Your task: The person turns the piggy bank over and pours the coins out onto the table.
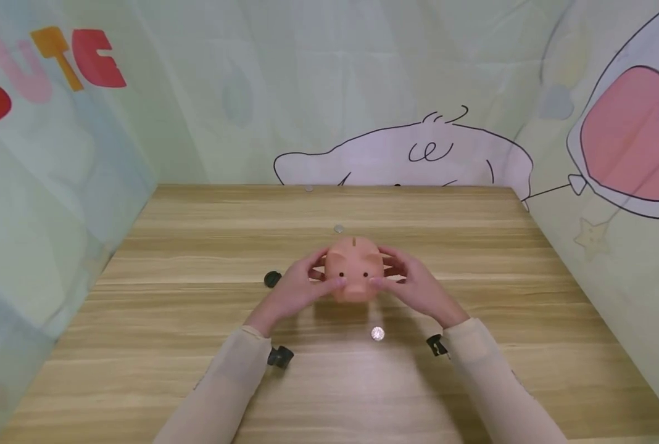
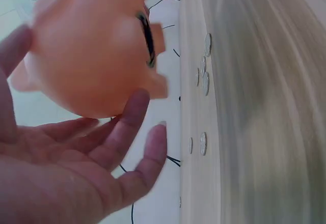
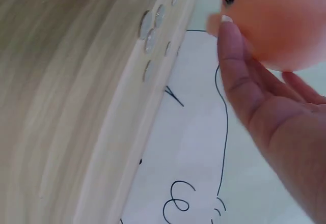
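A pink piggy bank (image 1: 354, 268) is held up off the table between both hands, its snout toward me and a coin slot on top. My left hand (image 1: 294, 285) grips its left side, thumb on the front and fingers round the side. On the opposite side my right hand (image 1: 418, 285) grips it the same way. The left wrist view shows a dark round opening in the belly of the piggy bank (image 2: 97, 46), between its stubby feet. A silver coin (image 1: 377, 333) lies on the table in front of it.
The wooden table (image 1: 196, 222) carries another coin (image 1: 338, 229) behind the bank and one (image 1: 309, 189) at the far edge. Several coins (image 2: 206, 83) appear in the left wrist view. A small black round piece (image 1: 272, 279) lies left of the left hand. Printed cloth walls surround the table.
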Available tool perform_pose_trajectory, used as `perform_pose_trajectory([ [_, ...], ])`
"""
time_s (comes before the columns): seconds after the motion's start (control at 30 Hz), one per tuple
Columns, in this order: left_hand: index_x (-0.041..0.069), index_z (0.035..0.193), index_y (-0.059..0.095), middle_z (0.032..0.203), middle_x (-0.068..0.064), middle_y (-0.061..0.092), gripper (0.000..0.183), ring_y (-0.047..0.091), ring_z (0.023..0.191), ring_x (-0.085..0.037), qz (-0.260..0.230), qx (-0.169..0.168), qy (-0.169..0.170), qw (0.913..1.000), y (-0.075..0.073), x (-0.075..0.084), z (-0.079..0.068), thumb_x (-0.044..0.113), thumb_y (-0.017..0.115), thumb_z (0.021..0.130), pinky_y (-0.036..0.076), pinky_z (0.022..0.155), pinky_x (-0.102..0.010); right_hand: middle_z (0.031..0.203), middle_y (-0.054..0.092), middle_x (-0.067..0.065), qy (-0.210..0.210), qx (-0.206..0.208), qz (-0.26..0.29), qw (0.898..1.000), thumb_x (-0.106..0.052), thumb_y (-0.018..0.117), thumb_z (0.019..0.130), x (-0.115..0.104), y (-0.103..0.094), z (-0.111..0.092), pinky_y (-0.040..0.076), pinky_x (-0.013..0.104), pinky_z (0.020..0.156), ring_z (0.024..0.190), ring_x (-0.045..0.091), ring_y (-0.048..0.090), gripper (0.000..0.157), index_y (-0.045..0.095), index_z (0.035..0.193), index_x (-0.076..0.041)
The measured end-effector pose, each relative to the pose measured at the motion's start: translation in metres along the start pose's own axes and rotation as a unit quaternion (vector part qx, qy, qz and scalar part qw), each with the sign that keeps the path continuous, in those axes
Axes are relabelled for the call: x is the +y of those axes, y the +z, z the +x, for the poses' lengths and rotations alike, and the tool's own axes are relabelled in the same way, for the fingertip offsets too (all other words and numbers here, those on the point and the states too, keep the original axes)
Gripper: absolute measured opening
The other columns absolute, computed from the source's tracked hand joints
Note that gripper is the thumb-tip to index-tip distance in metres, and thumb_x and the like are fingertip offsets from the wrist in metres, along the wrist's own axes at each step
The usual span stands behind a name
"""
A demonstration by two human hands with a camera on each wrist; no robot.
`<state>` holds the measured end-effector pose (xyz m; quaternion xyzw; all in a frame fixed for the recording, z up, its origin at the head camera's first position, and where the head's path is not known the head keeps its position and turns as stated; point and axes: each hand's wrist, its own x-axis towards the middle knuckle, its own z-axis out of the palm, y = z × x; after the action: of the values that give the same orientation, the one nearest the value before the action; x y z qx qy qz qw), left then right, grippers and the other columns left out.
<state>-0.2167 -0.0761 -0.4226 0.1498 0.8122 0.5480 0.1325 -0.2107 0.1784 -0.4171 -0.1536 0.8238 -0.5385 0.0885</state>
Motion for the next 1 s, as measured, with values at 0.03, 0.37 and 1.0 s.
perform_pose_trajectory([
  [0.03, 0.016, 0.154, 0.036, 0.141, -0.003, 0.05, 0.091, 0.057, 0.113, -0.022, -0.012, 0.001, 0.006, 0.9999, 0.0, -0.001, 0.0, 0.047, 0.08, 0.081, 0.052, 0.092, -0.04, 0.14, 0.053, 0.016, -0.013, 0.0, 0.005, 1.0, -0.021, 0.079, 0.087, 0.001, 0.0, 0.0, 0.054, 0.042, 0.09, 0.117, 0.031, 0.059, 0.074, 0.041, 0.149, -0.008],
  [0.37, 0.02, 0.154, 0.033, 0.154, -0.003, 0.039, 0.101, 0.051, 0.129, -0.03, 0.004, 0.062, 0.11, 0.9919, 0.01, -0.006, 0.0, 0.016, 0.091, 0.072, 0.043, 0.103, -0.051, 0.153, 0.04, 0.008, -0.136, 0.039, 0.012, 0.99, 0.003, 0.082, 0.078, 0.011, 0.005, -0.003, 0.046, 0.038, 0.101, 0.135, 0.029, 0.044, 0.088, 0.036, 0.152, -0.007],
  [1.0, 0.022, 0.155, 0.031, 0.152, 0.002, 0.041, 0.103, 0.054, 0.124, -0.025, 0.025, 0.086, 0.17, 0.9814, 0.01, -0.006, -0.004, 0.012, 0.091, 0.072, 0.049, 0.095, -0.051, 0.153, 0.041, 0.01, -0.182, 0.065, -0.014, 0.981, 0.005, 0.083, 0.076, 0.008, 0.008, -0.007, 0.051, 0.045, 0.094, 0.127, 0.034, 0.052, 0.092, 0.034, 0.153, -0.007],
])
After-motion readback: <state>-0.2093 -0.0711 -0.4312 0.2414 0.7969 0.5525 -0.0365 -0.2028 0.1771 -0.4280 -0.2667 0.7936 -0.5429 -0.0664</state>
